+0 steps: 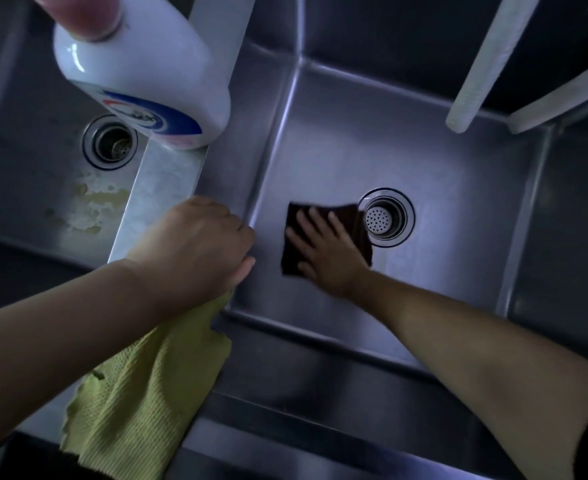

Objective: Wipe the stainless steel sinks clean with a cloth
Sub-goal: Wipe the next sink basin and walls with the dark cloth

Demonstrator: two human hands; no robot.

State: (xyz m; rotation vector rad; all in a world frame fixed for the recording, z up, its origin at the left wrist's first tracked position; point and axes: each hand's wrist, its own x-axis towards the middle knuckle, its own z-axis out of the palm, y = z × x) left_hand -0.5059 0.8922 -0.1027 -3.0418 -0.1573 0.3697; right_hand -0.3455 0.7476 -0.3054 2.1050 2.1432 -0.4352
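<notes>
Your right hand [323, 252] lies flat, fingers straight and spread, pressing the dark cloth [323, 237] onto the floor of the right sink [441, 181], just left of the drain [386, 216]; the cloth's right edge touches the drain ring. Your left hand [199, 247] is curled over the divider [161, 188] between the two basins and grips a yellow cloth [147, 393] that hangs down over the near rim.

Keep the palm flat, so the pressure spreads over the whole cloth and not just under the fingertips. Work in overlapping strokes from the far wall toward you, then along the corners where floor meets wall, since grime likely gathers there. Pass round the drain ring; do not drag the cloth across the strainer, where it could snag. Use the left hand on the divider as your brace while you lean in.

The left sink [26, 188] shows pale yellowish stains [88, 206] near its drain [109, 142]; that basin looks undone and probably needs firmer rubbing. Mind the bottle [140, 71] standing on the divider's far end; a wide sweep could knock it.
</notes>
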